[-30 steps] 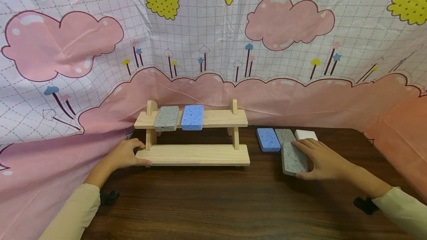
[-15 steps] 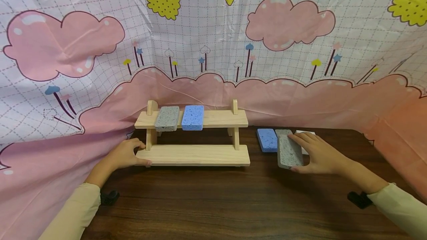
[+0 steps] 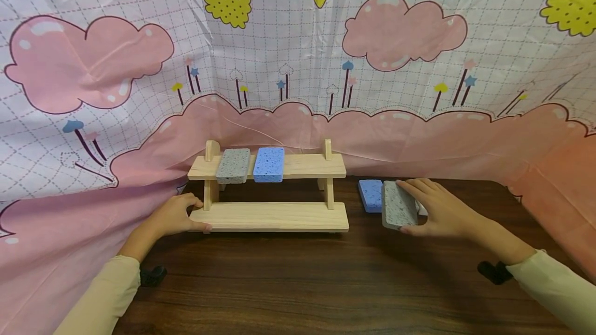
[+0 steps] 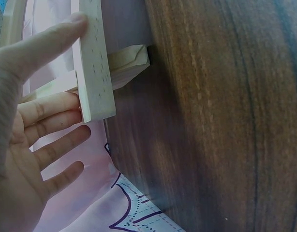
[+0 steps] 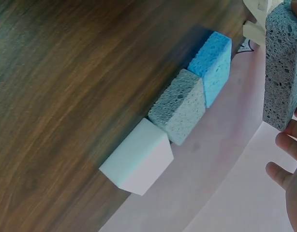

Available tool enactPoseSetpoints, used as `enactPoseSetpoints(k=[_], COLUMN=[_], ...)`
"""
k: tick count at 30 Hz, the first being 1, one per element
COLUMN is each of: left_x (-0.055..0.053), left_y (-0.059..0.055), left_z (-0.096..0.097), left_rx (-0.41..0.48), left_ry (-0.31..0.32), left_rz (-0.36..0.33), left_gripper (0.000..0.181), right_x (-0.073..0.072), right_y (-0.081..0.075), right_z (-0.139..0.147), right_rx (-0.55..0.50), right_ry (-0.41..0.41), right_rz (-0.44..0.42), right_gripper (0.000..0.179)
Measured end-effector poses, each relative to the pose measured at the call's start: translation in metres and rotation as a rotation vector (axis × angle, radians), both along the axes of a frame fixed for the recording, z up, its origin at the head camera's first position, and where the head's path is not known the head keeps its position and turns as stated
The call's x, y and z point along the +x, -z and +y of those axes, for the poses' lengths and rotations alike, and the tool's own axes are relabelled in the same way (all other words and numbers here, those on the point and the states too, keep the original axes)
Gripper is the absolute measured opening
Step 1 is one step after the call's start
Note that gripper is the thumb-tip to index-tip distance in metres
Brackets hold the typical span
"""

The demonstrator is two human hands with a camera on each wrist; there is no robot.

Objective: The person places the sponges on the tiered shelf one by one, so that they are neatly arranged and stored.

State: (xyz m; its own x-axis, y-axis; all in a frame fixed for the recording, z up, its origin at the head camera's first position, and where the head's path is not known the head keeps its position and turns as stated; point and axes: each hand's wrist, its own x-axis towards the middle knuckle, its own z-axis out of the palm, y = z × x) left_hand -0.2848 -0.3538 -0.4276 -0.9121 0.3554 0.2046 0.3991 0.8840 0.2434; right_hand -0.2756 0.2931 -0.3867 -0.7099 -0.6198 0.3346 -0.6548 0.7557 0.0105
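Note:
My right hand [image 3: 442, 213] holds a grey speckled sponge [image 3: 399, 206] by its edges, thumb at the near end and fingers at the far end. The sponge is raised above the table, as the right wrist view shows. Below it in that view, a blue sponge [image 5: 214, 65], another grey sponge [image 5: 180, 106] and a white sponge-like block [image 5: 139, 157] lie in a row. My left hand [image 3: 174, 215] grips the left end of a two-tier wooden rack [image 3: 274, 215], thumb on the lower board's front edge. On the upper board rest a grey sponge [image 3: 234, 165] and a blue sponge [image 3: 269, 164].
The rack stands on a dark wooden table [image 3: 298, 283]. A printed cloth [image 3: 279, 123] with clouds hangs behind it and along both sides, close to the rack's back and left end.
My right hand has lifted the grey sponge and carried it a little left and back, so it now covers the grey one on the table. The left hand has stayed at the rack.

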Motion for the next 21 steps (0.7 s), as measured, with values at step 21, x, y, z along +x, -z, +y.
enactPoseSetpoints(k=[21], left_x=[0.002], left_y=[-0.001], left_z=[0.0], left_rx=[-0.011], left_ry=[-0.016], left_rz=[-0.018], left_gripper=[0.078], right_x=[-0.011], right_y=[-0.01], right_z=[-0.024], right_rx=[-0.035], right_ry=[-0.046], right_rz=[0.025], right_gripper=[0.112])
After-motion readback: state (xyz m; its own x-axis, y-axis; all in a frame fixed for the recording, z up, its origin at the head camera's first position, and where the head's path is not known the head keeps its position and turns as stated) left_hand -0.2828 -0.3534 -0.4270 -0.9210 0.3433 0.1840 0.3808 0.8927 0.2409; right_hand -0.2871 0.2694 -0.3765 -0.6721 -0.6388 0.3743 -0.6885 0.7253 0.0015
